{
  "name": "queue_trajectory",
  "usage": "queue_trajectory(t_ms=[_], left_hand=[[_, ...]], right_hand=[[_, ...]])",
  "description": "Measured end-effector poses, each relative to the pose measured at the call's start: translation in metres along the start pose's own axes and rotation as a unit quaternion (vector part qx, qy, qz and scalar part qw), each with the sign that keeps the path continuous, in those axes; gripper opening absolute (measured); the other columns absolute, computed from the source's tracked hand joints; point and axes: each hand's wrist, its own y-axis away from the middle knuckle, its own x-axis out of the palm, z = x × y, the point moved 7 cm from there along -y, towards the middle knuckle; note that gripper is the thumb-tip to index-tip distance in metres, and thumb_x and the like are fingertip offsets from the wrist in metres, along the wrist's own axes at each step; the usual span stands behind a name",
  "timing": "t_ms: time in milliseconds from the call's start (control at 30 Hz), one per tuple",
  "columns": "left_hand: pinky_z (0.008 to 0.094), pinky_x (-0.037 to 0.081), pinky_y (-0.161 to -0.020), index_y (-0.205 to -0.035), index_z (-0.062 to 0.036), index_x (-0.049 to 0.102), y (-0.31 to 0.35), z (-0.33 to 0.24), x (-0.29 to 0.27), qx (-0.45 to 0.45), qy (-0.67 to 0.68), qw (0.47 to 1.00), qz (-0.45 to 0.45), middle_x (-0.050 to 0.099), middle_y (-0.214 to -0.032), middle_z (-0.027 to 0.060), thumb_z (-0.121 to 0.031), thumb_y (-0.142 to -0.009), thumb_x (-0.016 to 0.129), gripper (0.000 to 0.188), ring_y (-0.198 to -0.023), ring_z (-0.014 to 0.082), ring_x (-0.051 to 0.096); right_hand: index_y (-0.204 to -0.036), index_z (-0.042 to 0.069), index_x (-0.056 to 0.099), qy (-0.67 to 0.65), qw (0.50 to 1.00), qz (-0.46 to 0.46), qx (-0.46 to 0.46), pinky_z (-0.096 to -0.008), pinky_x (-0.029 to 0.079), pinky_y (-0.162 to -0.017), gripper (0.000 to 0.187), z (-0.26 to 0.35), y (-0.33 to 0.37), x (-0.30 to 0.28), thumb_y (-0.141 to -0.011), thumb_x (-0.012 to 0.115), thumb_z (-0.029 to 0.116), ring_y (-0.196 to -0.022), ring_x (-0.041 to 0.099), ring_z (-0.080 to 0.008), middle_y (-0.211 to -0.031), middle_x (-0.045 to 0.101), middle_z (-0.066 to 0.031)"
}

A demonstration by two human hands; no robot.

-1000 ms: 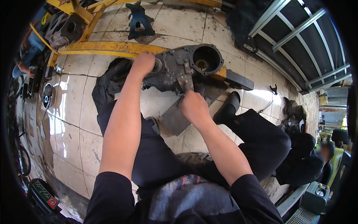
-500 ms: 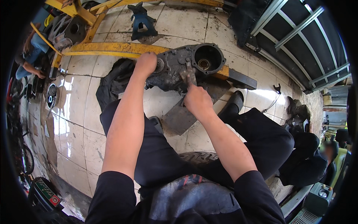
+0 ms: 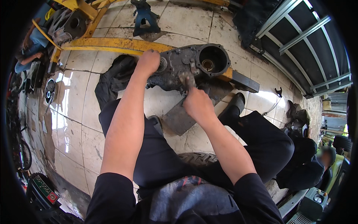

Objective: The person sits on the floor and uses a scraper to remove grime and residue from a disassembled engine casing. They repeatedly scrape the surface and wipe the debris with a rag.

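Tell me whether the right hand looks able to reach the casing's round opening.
Probably yes: the round opening looks uncovered and lies near the right hand, though that hand is occupied by a tool.

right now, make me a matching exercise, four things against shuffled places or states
1. person's left hand
2. person's right hand
3. dark grey metal housing
4. blue metal stand

A. upright on pale floor tiles
B. gripping a grimy flat tool
C. beside the round metal bearing
D. lying across the yellow metal beam

Pairs: 1-C; 2-B; 3-D; 4-A
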Motion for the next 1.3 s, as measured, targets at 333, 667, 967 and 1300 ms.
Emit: queue_trajectory(t_ms=[333,667,967,1300], left_hand=[[0.0496,0.050,-0.100,-0.109,0.0065,0.067,0.002,0.005,0.001,-0.070,0.109,0.992,0.002,0.062,-0.121,0.0337,-0.011,-0.096,0.041,0.034,-0.114,0.0470,0.061],[0.0490,0.051,-0.097,-0.108,0.0080,0.066,0.000,0.007,0.004,-0.022,0.024,0.999,-0.017,0.063,-0.120,0.0339,-0.009,-0.096,0.043,0.031,-0.111,0.0458,0.063],[0.0483,0.051,-0.097,-0.108,0.0065,0.068,-0.002,0.004,-0.001,-0.015,0.013,1.000,-0.006,0.064,-0.118,0.0321,-0.010,-0.097,0.041,0.033,-0.112,0.0452,0.063],[0.0485,0.049,-0.099,-0.107,0.0072,0.067,-0.001,0.006,0.005,0.000,0.006,1.000,0.005,0.063,-0.121,0.0315,-0.012,-0.097,0.040,0.034,-0.115,0.0453,0.061]], right_hand=[[-0.154,0.005,0.040,-0.047,0.998,-0.033,-0.002,-0.0543,0.054,-0.090,0.067,0.001,0.002,0.002,-0.088,0.048,0.006,-0.097,0.069,-0.0479,-0.098,0.070,-0.0329],[-0.155,0.003,0.038,-0.081,0.996,-0.031,0.002,-0.0545,0.054,-0.088,0.061,0.001,0.006,0.011,-0.094,0.047,0.008,-0.097,0.069,-0.0485,-0.099,0.070,-0.0332],[-0.158,0.004,0.033,-0.042,0.999,-0.021,0.020,-0.0537,0.055,-0.090,0.074,-0.002,0.009,0.014,-0.085,0.050,0.004,-0.098,0.069,-0.0480,-0.099,0.069,-0.0347],[-0.158,0.003,0.032,-0.062,0.996,-0.054,0.032,-0.0543,0.055,-0.087,0.072,-0.020,0.000,0.004,-0.088,0.047,0.005,-0.094,0.070,-0.0477,-0.097,0.070,-0.0314]])
